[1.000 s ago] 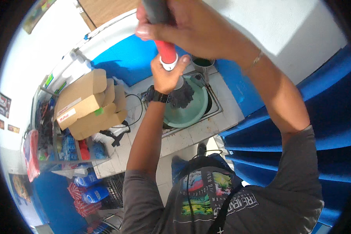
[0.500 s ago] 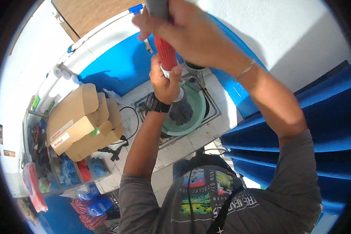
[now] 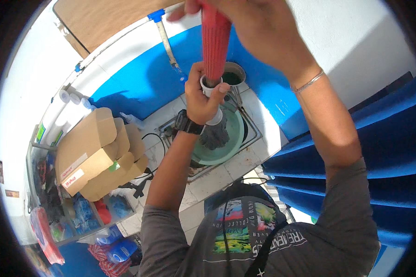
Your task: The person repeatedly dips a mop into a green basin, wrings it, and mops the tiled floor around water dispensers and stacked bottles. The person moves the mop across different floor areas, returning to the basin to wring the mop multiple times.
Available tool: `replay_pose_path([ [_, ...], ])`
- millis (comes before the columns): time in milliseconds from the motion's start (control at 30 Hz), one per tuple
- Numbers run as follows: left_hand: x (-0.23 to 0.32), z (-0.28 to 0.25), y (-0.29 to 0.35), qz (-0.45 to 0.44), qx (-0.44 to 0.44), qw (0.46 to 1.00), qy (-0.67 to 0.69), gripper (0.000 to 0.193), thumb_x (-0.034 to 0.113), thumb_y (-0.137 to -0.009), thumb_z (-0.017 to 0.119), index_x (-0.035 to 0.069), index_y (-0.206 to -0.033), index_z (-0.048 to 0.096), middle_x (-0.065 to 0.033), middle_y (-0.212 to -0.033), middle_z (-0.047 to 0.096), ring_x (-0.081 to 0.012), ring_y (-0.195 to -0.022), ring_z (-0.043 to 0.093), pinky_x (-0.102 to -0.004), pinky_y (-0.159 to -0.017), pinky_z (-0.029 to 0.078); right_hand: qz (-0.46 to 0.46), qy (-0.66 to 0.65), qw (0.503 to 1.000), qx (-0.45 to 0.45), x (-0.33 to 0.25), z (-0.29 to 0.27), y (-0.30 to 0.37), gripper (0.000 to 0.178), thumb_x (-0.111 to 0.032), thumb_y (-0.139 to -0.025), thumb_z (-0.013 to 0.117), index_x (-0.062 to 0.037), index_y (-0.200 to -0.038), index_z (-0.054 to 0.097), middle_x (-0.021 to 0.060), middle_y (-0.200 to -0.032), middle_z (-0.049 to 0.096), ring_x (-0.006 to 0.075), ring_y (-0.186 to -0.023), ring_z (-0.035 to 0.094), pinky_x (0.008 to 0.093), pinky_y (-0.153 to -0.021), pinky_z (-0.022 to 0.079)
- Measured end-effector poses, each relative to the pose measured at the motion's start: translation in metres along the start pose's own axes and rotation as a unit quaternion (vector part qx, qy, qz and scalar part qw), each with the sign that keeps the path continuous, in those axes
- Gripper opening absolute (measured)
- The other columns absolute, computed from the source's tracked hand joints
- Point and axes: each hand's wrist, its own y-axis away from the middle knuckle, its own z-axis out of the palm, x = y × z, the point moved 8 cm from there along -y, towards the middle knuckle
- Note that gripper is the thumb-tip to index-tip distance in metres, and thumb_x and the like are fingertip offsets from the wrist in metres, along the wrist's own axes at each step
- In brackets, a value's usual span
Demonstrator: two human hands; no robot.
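A twist mop with a red ribbed grip [image 3: 215, 44], a white plastic cup-like collar [image 3: 208, 86] and grey yarn strands [image 3: 216, 136] stands upright in front of me. My left hand [image 3: 202, 97] is closed round the white collar, just below the red grip. Higher up, my right hand [image 3: 259, 32] is at the top of the red grip, its fingers partly cut off by the upper edge and a little blurred. The grey strands hang into a pale green basin [image 3: 238, 138]. Any water in the basin is hard to make out.
Under the basin is a metal stove frame [image 3: 253, 138] on a white tiled counter [image 3: 217, 175]. Behind it stands a pot [image 3: 234, 74] with dark contents. Cardboard boxes [image 3: 90, 147] sit at left on a bin shelf. A blue curtain [image 3: 328, 184] hangs at right.
The mop's red grip has come closer to the camera and shifted right. My right hand has moved up and right with it; my left hand stays round the collar, slightly further right.
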Motion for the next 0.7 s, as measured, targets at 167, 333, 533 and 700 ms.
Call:
replay_pose_path([
  [167, 0.021, -0.003, -0.012, 0.135, 0.020, 0.971, -0.195, 0.046, 0.020, -0.096, 0.082, 0.000, -0.134, 0.064, -0.0091, -0.092, 0.076, -0.0165, -0.075, 0.074, -0.0325, -0.068, 0.059, 0.036, 0.168, 0.984, -0.040, 0.047, 0.020, 0.042, 0.047, -0.045, -0.110, 0.071, 0.0001, -0.123, 0.063, 0.0141, -0.090, 0.075, 0.0242, -0.078, 0.073, 0.0358, -0.073, 0.058],
  [333, 0.028, 0.000, -0.007, 0.158, -0.005, 0.962, -0.222, 0.042, 0.014, -0.092, 0.078, 0.000, -0.130, 0.067, -0.0104, -0.093, 0.077, -0.0213, -0.081, 0.076, -0.0360, -0.074, 0.060, 0.079, 0.054, 0.995, -0.042, 0.075, 0.026, 0.072, 0.035, -0.033, -0.110, 0.074, -0.0029, -0.122, 0.062, 0.0167, -0.109, 0.075, 0.0273, -0.107, 0.073, 0.0417, -0.096, 0.058],
  [533, -0.003, 0.003, -0.003, -0.040, -0.068, 0.997, 0.007, 0.044, 0.018, -0.091, 0.084, 0.001, -0.128, 0.068, -0.0089, -0.095, 0.077, -0.0206, -0.081, 0.075, -0.0363, -0.075, 0.058, 0.027, -0.047, 0.973, -0.222, 0.044, 0.008, 0.029, 0.023, -0.024, -0.108, 0.077, -0.0069, -0.101, 0.063, 0.0143, -0.103, 0.076, 0.0239, -0.104, 0.076, 0.0391, -0.087, 0.063],
  [700, 0.007, 0.023, -0.007, 0.031, 0.001, 0.994, -0.104, 0.046, 0.023, -0.090, 0.088, 0.002, -0.126, 0.068, -0.0114, -0.101, 0.080, -0.0238, -0.086, 0.076, -0.0374, -0.080, 0.059, 0.164, 0.017, 0.984, 0.072, 0.067, 0.009, 0.042, 0.043, -0.039, -0.101, 0.087, -0.0062, -0.086, 0.063, -0.0019, -0.059, 0.057, 0.0069, -0.050, 0.055, 0.0267, -0.048, 0.043],
])
